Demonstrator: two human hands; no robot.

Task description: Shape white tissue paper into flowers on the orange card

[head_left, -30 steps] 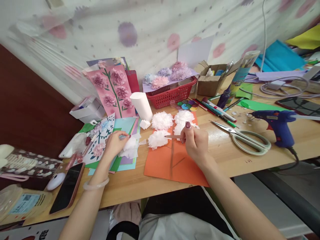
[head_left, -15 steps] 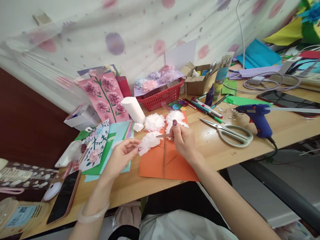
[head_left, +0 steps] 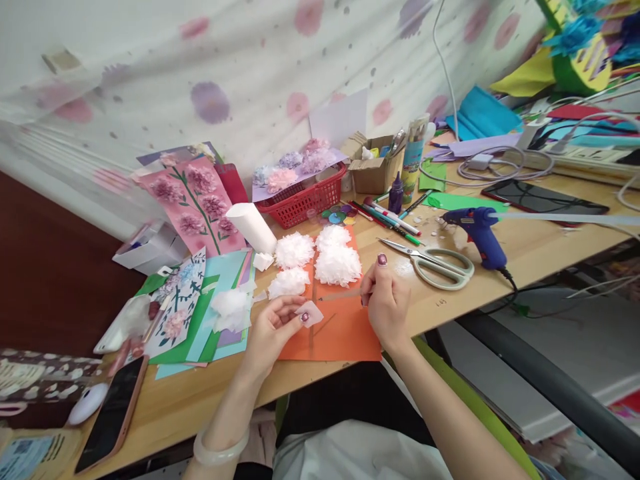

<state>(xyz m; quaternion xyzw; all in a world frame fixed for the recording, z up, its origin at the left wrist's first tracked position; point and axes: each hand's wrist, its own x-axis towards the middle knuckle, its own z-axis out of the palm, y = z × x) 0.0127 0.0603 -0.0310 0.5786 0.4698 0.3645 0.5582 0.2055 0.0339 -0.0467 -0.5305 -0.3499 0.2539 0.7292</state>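
Between the thumb and fingers of my left hand [head_left: 273, 333] is a small square of white tissue paper [head_left: 314, 313], above the orange paper [head_left: 345, 333]. My right hand [head_left: 387, 300] is closed around a thin pointed stick [head_left: 343, 295], which points left over the sheet and looks blurred. Fluffy white paper flowers [head_left: 338, 265] lie at the back of the orange paper. Two more white flowers [head_left: 295, 250] are at its left edge. Dark lines are drawn on the sheet. To the left, a loose pile of tissue squares [head_left: 233, 307] rests on coloured papers.
Scissors [head_left: 440, 267] and a blue glue gun [head_left: 477, 230] lie on the right. Behind them are pens [head_left: 395, 220], a purple bottle [head_left: 395, 193] and a tablet [head_left: 545, 198]. A red basket [head_left: 305, 200] stands at the back, a phone [head_left: 115, 413] at the front left.
My left hand has come right, from beside a white flower to over the orange paper, with a tissue square. My right hand has drawn back from the flowers with the stick. The view has shifted right.
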